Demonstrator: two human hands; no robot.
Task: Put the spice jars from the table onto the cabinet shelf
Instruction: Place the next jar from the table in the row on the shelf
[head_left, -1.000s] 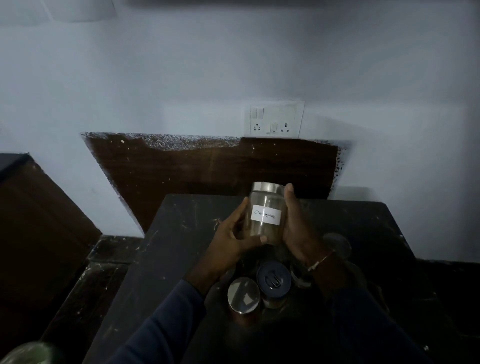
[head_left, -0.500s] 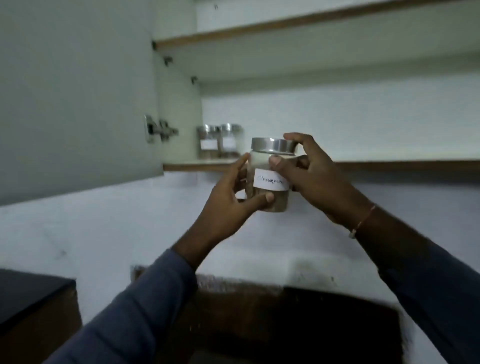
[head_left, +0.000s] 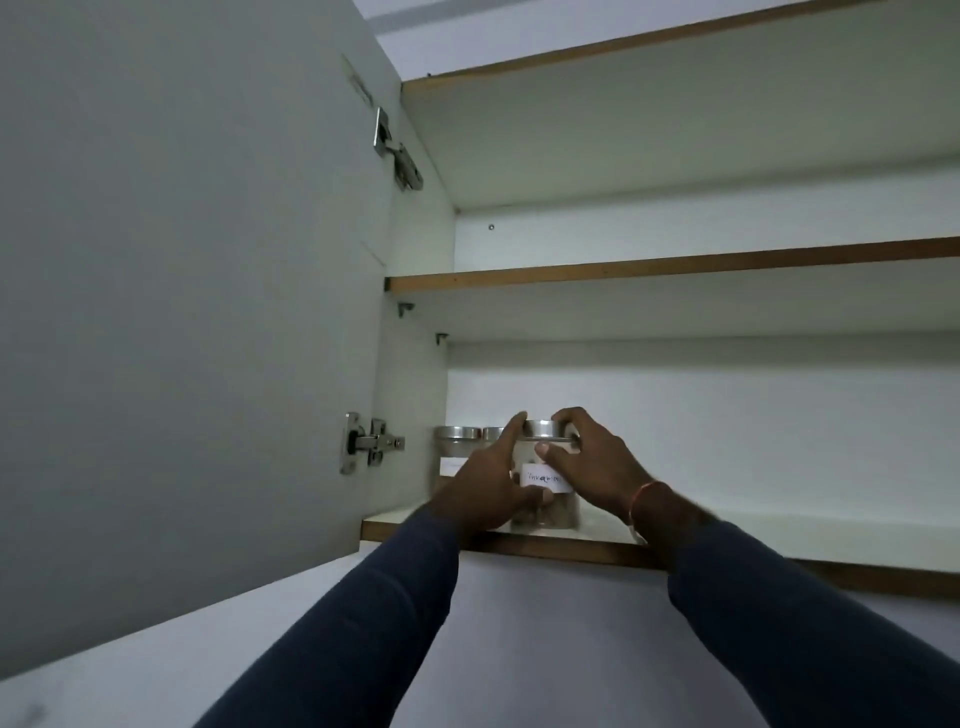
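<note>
A glass spice jar (head_left: 551, 506) with a steel lid and a white handwritten label stands on the lowest cabinet shelf (head_left: 779, 535), near its front edge. My left hand (head_left: 488, 483) wraps its left side and my right hand (head_left: 592, 467) grips its lid and right side. Two more steel-lidded jars stand behind it at the shelf's left end: one jar (head_left: 457, 441) is plainly visible, the other jar (head_left: 492, 433) is mostly hidden by my left hand. The table and its jars are out of view.
The open cabinet door (head_left: 182, 312) hangs at the left with two metal hinges (head_left: 371, 441). A second shelf (head_left: 675, 267) runs above, and a third higher up. To the right of the jars the lowest shelf is bare white board.
The jar went from above the table up to the cabinet and now rests on the lowest shelf, both hands still on it. My view has tilted upward.
</note>
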